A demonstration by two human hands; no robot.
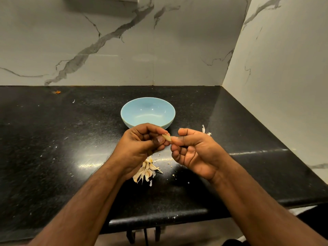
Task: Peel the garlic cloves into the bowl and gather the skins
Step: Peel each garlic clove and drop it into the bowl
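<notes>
- Head view: both hands are meeting above the middle of the black table (pixel 53 157), just in front of the bowl.
- The left hand (pixel 142 141) is curling its fingers and thumb around one garlic clove (pixel 167 137), with the clove's tip sticking out on the right side of the fist.
- The right hand (pixel 193 150) is pinching the exposed end of that same clove between thumb and forefinger; the remaining fingers are folding loosely into the palm.
- The light blue bowl (pixel 148 112) is standing upright on the table between the hands and the back edge, and nothing is showing inside it.
- A pile of unpeeled garlic cloves (pixel 146 171) is lying on the table toward the front edge, partly hidden under the left wrist.
- Two loose skin scraps (pixel 204 129) are lying on the table just behind the right hand, toward the right edge.
- Small skin flakes (pixel 169 163) are scattering across the table surface between the pile and the right hand.
- An orange speck (pixel 57 92) is sitting near the back edge, toward the back left corner.
</notes>
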